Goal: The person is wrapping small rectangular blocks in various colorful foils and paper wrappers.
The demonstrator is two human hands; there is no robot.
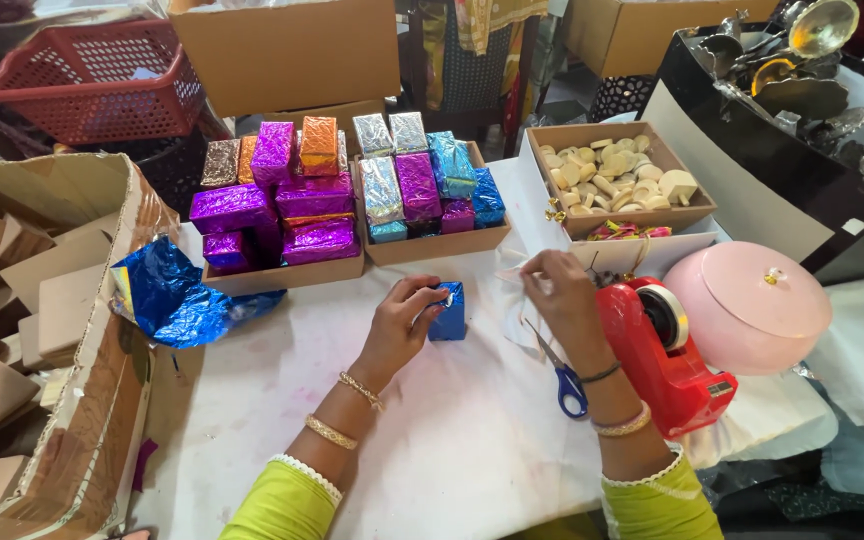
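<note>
My left hand (399, 322) grips a small box wrapped in shiny blue foil (449, 312), holding it upright on the white table cover (452, 440). My right hand (562, 290) hovers just right of the box with fingers pinched, apparently on a bit of clear tape that is hard to make out. A red tape dispenser (664, 355) stands right beside that hand. Blue-handled scissors (564, 378) lie under my right wrist.
Two cardboard trays (292, 272) (442, 243) hold several foil-wrapped boxes in purple, orange, silver and blue. A loose blue foil sheet (167, 292) lies left. A carton of brown boxes (22, 330) sits far left, a box of pale round pieces (617, 175) and a pink lidded bowl (752, 305) right.
</note>
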